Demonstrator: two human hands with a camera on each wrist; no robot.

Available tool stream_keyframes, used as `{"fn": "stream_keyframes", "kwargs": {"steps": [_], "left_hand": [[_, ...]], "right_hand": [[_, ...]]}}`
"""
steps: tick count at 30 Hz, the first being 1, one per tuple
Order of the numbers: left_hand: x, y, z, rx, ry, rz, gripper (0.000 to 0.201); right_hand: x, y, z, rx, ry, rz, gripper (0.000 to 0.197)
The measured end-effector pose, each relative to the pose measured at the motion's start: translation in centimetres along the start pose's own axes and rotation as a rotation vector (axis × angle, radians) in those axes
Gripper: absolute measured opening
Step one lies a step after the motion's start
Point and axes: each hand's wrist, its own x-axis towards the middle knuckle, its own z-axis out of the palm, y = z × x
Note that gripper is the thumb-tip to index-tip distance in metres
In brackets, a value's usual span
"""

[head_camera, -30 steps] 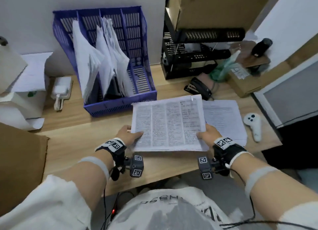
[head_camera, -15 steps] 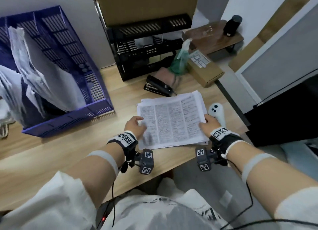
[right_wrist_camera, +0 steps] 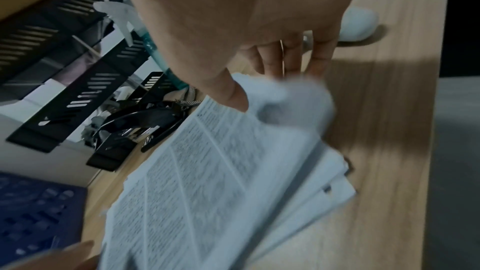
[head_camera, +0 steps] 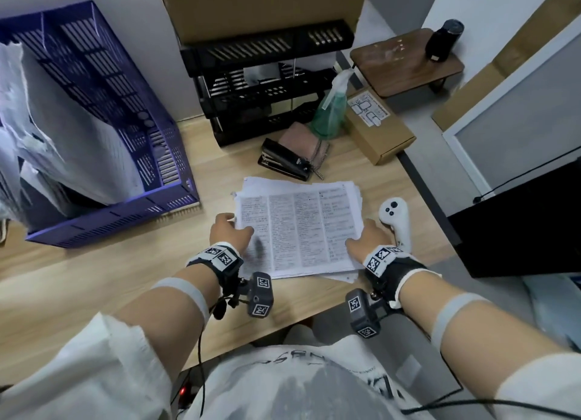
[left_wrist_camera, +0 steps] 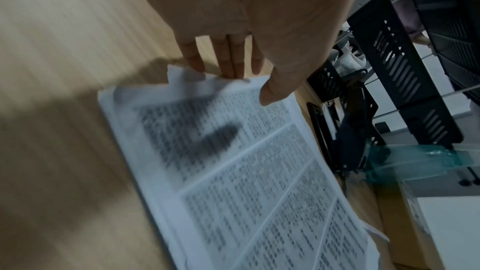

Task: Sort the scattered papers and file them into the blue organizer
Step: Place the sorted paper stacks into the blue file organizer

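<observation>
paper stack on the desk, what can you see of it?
White printed sheets in a loose, uneven paper stack, dense columned text on top, flat on the desk. The left hand touches its left edge with straight fingers; the right hand pinches its raised right edge.

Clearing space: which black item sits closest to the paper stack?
The stapler, just beyond the paper stack; the tray rack and the cylinder sit farther back.

left hand [head_camera: 228, 234]: fingers straight, thumb raised | right hand [head_camera: 367, 239]: thumb-finger pinch
</observation>
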Motion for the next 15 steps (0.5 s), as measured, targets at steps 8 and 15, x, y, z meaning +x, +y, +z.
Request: {"fn": "stream_keyframes", "kwargs": {"steps": [8, 15], "left_hand": [[0.6, -1.2, -2.8, -0.075, 0.003, 0.119, 0.070], [-0.4, -3.3, -5.8, 0.165, 0.340, -0.182, 0.055]], "right_hand": [[-1.6, -2.1, 0.6, 0.056, -0.395, 0.114, 0.027], [0.8, -5.4, 0.1, -0.121, -0.061, -0.265, 0.027]]}}
